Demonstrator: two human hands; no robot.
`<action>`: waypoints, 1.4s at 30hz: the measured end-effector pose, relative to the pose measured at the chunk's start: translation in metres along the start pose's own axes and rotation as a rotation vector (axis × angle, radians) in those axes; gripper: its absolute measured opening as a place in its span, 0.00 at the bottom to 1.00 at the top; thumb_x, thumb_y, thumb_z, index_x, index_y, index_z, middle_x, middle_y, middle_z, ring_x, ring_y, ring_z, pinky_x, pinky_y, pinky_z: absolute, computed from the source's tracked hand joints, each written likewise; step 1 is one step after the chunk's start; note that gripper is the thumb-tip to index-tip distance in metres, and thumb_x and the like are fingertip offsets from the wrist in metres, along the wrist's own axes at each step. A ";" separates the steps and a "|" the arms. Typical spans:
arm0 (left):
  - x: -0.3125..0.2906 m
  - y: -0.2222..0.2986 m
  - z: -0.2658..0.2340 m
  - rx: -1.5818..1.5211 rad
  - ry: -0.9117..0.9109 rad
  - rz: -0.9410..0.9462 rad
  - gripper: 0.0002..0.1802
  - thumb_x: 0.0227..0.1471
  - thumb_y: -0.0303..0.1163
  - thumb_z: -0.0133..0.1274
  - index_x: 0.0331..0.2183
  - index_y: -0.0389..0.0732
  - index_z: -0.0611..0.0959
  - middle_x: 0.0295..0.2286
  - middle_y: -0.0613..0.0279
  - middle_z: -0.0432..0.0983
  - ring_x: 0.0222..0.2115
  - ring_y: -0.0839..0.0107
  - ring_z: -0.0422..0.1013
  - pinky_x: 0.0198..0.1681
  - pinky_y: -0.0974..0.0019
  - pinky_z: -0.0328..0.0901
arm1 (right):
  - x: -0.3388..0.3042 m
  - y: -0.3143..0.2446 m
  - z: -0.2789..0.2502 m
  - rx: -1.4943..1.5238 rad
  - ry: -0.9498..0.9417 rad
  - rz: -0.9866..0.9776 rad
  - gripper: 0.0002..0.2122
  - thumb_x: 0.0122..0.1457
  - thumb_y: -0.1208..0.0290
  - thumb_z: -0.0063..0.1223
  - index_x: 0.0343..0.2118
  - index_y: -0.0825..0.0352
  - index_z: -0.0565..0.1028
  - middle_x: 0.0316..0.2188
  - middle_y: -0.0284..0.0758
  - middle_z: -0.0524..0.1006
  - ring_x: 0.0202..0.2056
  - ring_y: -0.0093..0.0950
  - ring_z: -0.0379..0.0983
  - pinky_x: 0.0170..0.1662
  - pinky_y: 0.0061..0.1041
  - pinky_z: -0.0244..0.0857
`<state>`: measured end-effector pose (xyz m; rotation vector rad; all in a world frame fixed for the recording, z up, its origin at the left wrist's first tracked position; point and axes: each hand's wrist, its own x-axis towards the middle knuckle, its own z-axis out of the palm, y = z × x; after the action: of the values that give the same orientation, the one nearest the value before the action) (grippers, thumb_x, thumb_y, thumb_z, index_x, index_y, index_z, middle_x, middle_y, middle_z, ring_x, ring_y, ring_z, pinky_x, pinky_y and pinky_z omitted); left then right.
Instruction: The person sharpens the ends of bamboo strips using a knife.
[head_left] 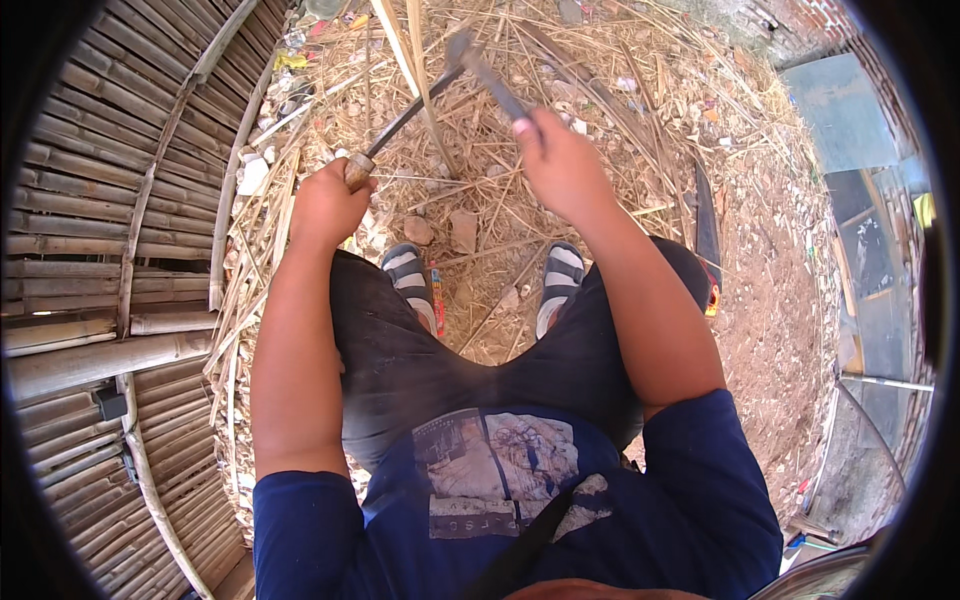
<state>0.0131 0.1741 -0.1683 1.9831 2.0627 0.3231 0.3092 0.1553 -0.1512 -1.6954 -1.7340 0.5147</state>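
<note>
Littered ground (630, 140), blade (403, 126) jutting from clenched left hand (328, 207), hammer (494, 86) from clenched right hand (566, 166)

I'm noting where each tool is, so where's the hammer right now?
In the head view, the hammer is at top centre in the right hand, its head beside the far end of the long blade in the left hand.
</note>
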 end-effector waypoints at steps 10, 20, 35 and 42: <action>-0.002 -0.001 -0.001 -0.024 -0.012 -0.011 0.23 0.52 0.48 0.62 0.39 0.37 0.83 0.33 0.41 0.82 0.38 0.46 0.79 0.44 0.49 0.71 | -0.003 -0.018 -0.011 0.241 0.116 -0.038 0.17 0.71 0.53 0.42 0.45 0.63 0.75 0.23 0.43 0.78 0.27 0.41 0.79 0.32 0.43 0.68; 0.002 -0.008 -0.001 0.031 -0.029 -0.026 0.25 0.51 0.50 0.63 0.42 0.39 0.84 0.33 0.44 0.82 0.37 0.46 0.78 0.43 0.50 0.70 | 0.005 0.007 0.021 0.006 -0.097 0.061 0.17 0.71 0.54 0.43 0.46 0.65 0.73 0.23 0.47 0.79 0.27 0.50 0.77 0.34 0.46 0.69; 0.008 -0.008 0.007 0.037 -0.035 0.004 0.25 0.52 0.49 0.63 0.42 0.39 0.83 0.33 0.43 0.82 0.37 0.45 0.78 0.43 0.49 0.71 | 0.009 0.008 0.023 -0.059 -0.100 0.070 0.19 0.73 0.54 0.38 0.45 0.67 0.73 0.25 0.47 0.79 0.30 0.46 0.79 0.35 0.47 0.69; 0.004 -0.009 0.005 0.058 -0.060 -0.045 0.25 0.52 0.50 0.63 0.40 0.37 0.83 0.35 0.42 0.82 0.39 0.45 0.78 0.44 0.49 0.71 | 0.011 -0.001 0.011 0.082 -0.099 0.053 0.19 0.72 0.53 0.40 0.44 0.67 0.74 0.23 0.45 0.78 0.27 0.45 0.77 0.33 0.46 0.68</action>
<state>0.0061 0.1777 -0.1757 1.9514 2.0981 0.1952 0.3013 0.1679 -0.1558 -1.6867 -1.7163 0.6948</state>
